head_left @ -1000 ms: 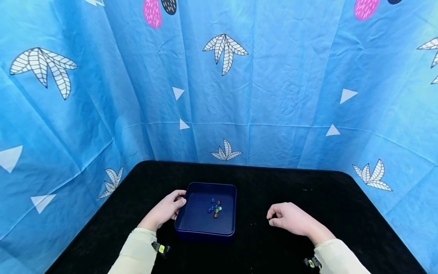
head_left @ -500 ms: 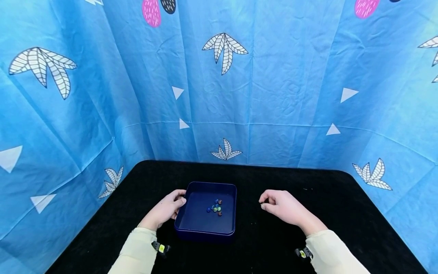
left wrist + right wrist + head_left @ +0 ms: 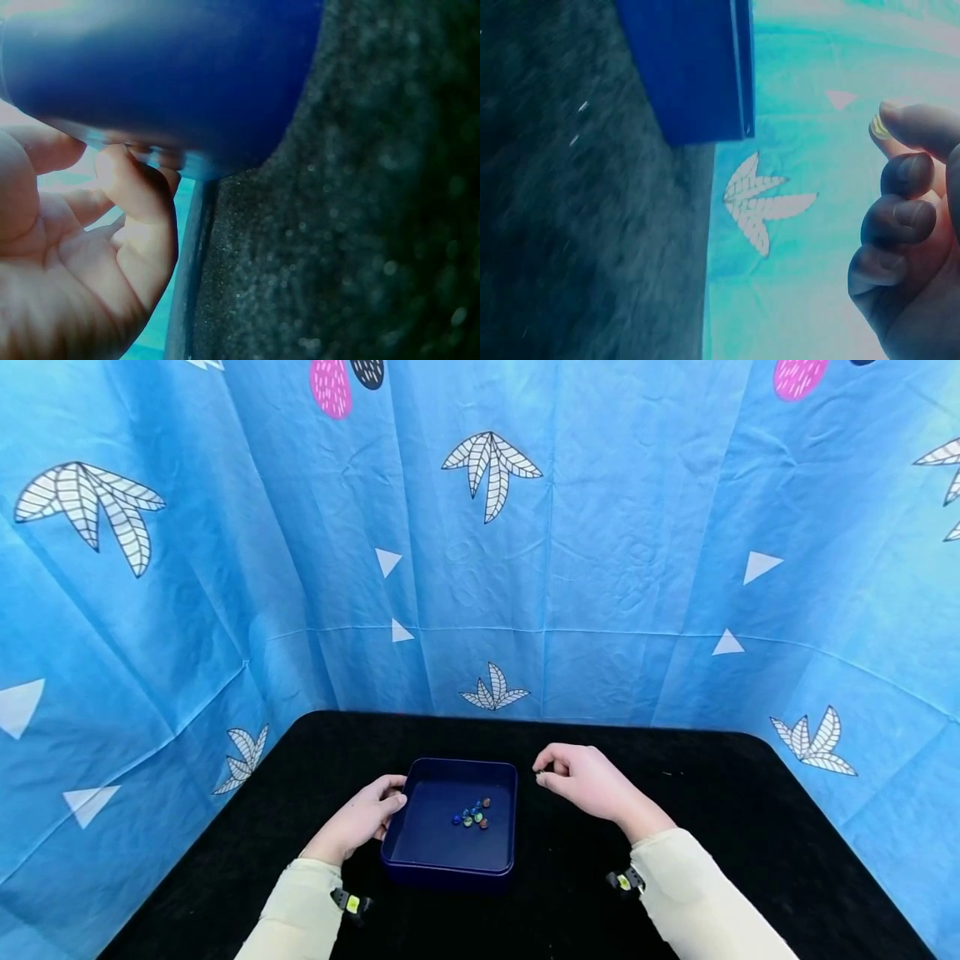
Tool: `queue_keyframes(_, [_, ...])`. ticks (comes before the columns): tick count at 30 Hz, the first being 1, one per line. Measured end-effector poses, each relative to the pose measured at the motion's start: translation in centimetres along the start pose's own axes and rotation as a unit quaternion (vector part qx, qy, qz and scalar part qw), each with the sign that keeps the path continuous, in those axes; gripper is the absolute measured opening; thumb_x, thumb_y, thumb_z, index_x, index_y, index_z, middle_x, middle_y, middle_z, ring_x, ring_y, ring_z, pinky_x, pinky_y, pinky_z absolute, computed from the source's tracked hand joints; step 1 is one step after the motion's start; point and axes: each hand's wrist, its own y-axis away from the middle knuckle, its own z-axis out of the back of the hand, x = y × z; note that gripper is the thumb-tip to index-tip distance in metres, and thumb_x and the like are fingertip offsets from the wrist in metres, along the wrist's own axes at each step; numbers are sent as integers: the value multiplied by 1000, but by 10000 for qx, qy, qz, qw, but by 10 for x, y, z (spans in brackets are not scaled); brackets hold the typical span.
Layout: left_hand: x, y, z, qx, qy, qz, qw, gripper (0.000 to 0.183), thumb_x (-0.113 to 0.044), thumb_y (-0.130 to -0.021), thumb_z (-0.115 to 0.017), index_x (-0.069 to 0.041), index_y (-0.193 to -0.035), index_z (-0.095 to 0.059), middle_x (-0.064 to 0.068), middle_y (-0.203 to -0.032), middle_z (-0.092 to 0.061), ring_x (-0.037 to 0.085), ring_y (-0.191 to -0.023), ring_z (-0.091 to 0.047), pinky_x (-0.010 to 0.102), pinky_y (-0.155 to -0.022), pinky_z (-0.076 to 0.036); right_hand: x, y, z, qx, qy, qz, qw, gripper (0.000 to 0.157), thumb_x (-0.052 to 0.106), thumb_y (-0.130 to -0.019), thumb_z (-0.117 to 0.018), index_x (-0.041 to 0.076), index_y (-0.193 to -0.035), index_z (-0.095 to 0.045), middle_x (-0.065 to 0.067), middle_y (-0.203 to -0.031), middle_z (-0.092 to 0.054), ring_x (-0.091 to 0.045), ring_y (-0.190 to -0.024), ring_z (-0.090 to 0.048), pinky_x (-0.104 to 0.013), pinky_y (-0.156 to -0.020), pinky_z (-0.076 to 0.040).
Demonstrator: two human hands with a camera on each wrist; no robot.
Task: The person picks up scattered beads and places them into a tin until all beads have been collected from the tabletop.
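A dark blue square box [image 3: 442, 857] stands on the black table, with several small marbles [image 3: 478, 817] on its floor in blue, green and amber. My left hand [image 3: 366, 814] holds the box at its left wall; in the left wrist view its curled fingers [image 3: 139, 191] touch the outside of that wall. Beyond the box's right rim, my right hand [image 3: 588, 781] is raised above the table. Between thumb and index finger it pinches a small yellowish marble [image 3: 880, 127], clearest in the right wrist view. Its other fingers are curled toward the palm.
The black cloth-covered table [image 3: 705, 827] extends around the box, with a few tiny pale specks on it. Behind and at both sides hangs a blue patterned curtain [image 3: 622, 527].
My right hand has moved left and away from me toward the box, still pinching the marble. Marbles in the box have rolled slightly. My left hand has stayed at the wall.
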Motion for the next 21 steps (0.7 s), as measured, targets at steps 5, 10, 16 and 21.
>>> queue_keyframes(5, [1,-1,1,-40,-55,68,10000,45,-14,-106,-50,1,-148,-40,18,-109,-52,22,-71,-53,37,-58,-52,13,-19,-6,-73,-26,2,10000,9,27,-95,-70,30,-103,-69,6,-62,-50,-11,-50,-43,-33,-58,-45])
queue_keyframes(10, [2,-1,1,-19,-26,107,9999,45,-14,-106,-49,0,-148,-41,18,-107,-52,22,-71,-54,36,-58,-52,25,-34,-10,-55,-67,104,9999,9,27,-95,-70,29,-104,-70,5,-61,-48,-12,-50,-41,-32,-57,-43])
queue_keyframes(16, [2,0,1,20,41,25,10000,45,-14,-106,-50,2,-147,-40,18,-110,-52,23,-71,-54,37,-58,-52,40,-47,-11,-3,-45,178,9998,10,26,-96,-69,27,-106,-70,3,-60,-49,-14,-49,-41,-34,-57,-43])
queue_keyframes(21, [1,0,1,17,10,-17,10000,46,-14,-107,-48,3,-148,-38,19,-111,-52,24,-72,-54,38,-58,-52,48,-56,-11,8,-23,166,9999,11,29,-97,-68,27,-107,-70,3,-61,-50,-14,-49,-42,-34,-58,-44])
